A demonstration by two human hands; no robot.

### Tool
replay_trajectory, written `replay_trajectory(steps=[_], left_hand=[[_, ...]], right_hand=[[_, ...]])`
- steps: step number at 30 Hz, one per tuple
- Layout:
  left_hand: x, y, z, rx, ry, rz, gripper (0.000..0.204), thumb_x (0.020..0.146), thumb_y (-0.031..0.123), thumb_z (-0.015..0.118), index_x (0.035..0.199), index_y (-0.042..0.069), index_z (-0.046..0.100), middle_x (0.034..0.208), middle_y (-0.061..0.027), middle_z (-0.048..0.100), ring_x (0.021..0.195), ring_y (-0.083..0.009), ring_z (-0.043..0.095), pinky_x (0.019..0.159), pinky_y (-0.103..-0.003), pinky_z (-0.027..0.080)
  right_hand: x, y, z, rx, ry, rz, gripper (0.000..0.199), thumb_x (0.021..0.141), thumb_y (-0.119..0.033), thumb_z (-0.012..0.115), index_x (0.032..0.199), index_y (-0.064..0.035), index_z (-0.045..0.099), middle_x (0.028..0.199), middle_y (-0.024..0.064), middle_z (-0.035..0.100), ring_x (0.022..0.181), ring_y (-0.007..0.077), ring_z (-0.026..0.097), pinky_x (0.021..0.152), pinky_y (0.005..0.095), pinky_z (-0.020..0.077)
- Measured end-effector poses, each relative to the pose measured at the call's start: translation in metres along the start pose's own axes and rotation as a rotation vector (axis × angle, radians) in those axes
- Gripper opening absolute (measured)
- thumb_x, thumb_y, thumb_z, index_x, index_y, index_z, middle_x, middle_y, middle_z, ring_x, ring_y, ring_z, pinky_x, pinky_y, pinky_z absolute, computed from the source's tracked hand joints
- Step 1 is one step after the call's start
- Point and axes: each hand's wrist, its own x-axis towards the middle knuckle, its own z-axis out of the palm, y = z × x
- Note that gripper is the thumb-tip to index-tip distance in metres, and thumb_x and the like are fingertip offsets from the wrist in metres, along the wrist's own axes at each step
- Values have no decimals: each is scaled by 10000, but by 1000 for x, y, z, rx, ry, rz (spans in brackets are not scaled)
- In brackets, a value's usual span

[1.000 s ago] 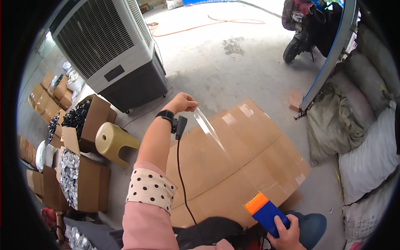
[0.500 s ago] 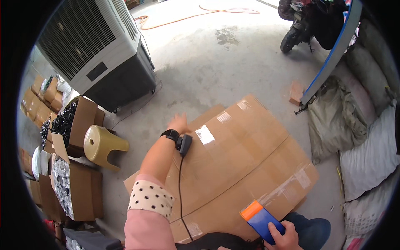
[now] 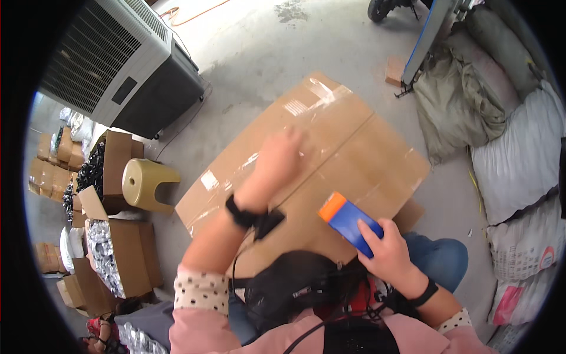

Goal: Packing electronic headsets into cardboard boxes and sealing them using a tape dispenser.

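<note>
A large flattened cardboard carton (image 3: 354, 168), with strips of clear tape along it, lies on the floor in front of me. My left hand (image 3: 280, 162) is over its middle, close to the dark seam line. Motion smears the fingers, so their shape and any touch on the board are unclear. A black box on a cable (image 3: 269, 224) hangs at that wrist beside a black band. My right hand (image 3: 380, 245) is closed round a flat blue block with an orange end (image 3: 354, 227). This block sits above the carton's near right part, its orange end pointing up-left.
A yellow stool (image 3: 141, 183) and open boxes of silvery packets (image 3: 103, 253) and black parts (image 3: 91, 174) stand at left. An air cooler (image 3: 135, 76) is beyond them. Sacks (image 3: 516, 153) line the right, near a brick (image 3: 395, 71). A black bag (image 3: 289, 283) rests at my lap.
The carton lies differently, its white patch now further left and its seam higher. My left hand has moved from the far left edge over the middle. The blue block has risen in view. The view has shifted.
</note>
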Motion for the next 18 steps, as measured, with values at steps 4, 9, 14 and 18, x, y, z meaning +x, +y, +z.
replay_trajectory(steps=[4,9,14,18], left_hand=[[-134,78,-30,-191,-374,-164,496,745,433,730,1010,21,647,904,-193,635,878,-355,626,776,-448,498],[-238,107,-5,42,-402,-96,979,601,414,839,1404,85,384,1227,-265,522,1080,-410,568,891,-445,492],[-264,127,3,75,-319,-178,934,584,166,803,1411,139,371,1185,-249,539,1059,-396,577,852,-437,515],[-291,115,-35,155,-328,-347,840,571,141,802,1326,137,433,1032,-201,571,949,-391,611,767,-448,536]], right_hand=[[-7,8,-1,-12,70,-12,702,643,-108,769,1302,-93,529,1045,181,482,907,353,568,718,407,523],[-8,1,6,39,81,-56,677,683,-117,749,1313,-80,506,1055,178,470,885,346,587,687,402,529],[-10,6,9,12,76,-40,638,702,-131,744,1298,-82,521,1068,172,471,886,346,603,694,409,538],[-6,13,4,68,97,-13,593,723,-141,739,1281,-98,543,1080,183,484,916,360,603,729,427,538]])
